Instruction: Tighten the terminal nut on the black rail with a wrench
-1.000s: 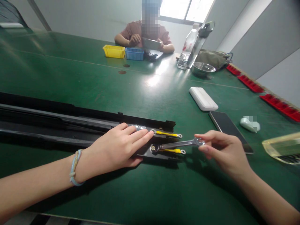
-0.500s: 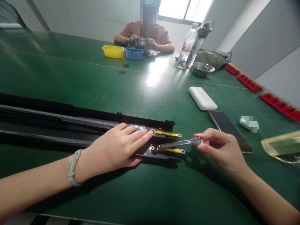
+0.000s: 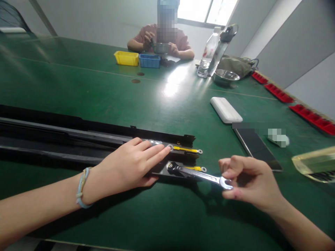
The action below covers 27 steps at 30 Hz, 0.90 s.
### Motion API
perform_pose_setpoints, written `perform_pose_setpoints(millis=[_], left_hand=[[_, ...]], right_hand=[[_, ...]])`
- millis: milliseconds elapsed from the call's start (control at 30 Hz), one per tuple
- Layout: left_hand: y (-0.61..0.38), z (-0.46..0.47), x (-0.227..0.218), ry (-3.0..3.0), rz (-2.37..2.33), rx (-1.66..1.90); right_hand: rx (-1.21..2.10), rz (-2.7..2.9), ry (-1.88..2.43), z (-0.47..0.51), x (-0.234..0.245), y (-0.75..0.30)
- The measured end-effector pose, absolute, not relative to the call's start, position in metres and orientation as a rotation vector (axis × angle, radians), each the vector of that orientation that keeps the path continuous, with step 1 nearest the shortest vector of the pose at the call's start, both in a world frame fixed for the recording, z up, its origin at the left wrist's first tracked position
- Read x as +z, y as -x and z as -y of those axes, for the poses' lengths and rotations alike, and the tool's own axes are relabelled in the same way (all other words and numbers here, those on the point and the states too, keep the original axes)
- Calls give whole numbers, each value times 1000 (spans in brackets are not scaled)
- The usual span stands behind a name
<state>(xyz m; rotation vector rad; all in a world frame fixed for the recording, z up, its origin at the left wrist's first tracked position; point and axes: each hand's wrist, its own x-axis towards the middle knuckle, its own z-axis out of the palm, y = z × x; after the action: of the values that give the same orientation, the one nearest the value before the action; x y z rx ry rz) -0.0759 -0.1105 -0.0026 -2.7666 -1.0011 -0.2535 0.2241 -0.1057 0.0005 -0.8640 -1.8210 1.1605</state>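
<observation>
My left hand (image 3: pixel 131 165) lies flat, fingers stretched out, pressing on the end of a long black rail assembly (image 3: pixel 65 139) that runs in from the left. Two yellow-sleeved wire lugs (image 3: pixel 187 150) stick out of the rail's right end. My right hand (image 3: pixel 248 181) pinches the near end of a silver wrench (image 3: pixel 200 174). The wrench's far end sits on a bolt (image 3: pixel 170 165) at the rail's end, and the handle slants toward me and to the right.
A white box (image 3: pixel 226 109), a dark phone (image 3: pixel 256 146) and a clear yellowish tray (image 3: pixel 314 164) lie to the right. Farther back stand bottles (image 3: pixel 209 52), a steel bowl (image 3: pixel 225 76), yellow and blue bins (image 3: pixel 138 59), and a person holding a bowl (image 3: pixel 161 47). Red strips (image 3: pixel 277 92) line the right edge.
My right hand has swung the wrench handle toward me and down, pivoting on the bolt. The left hand stays put. The person opposite has lifted a bowl.
</observation>
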Motion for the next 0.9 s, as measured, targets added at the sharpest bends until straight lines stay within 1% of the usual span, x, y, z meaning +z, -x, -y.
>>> perform_pose_setpoints(millis=[100, 300, 500, 900], left_hand=[[76, 112, -3, 2770, 996, -254], [79, 117, -2, 2762, 984, -254], [86, 123, 3, 2761, 989, -244], [84, 125, 4, 2763, 988, -240]], right_hand=[[1140, 1815, 897, 105, 2, -225], [945, 1774, 1064, 104, 7, -222], [990, 1666, 1229, 105, 14, -214], [954, 1670, 1221, 104, 11, -214]])
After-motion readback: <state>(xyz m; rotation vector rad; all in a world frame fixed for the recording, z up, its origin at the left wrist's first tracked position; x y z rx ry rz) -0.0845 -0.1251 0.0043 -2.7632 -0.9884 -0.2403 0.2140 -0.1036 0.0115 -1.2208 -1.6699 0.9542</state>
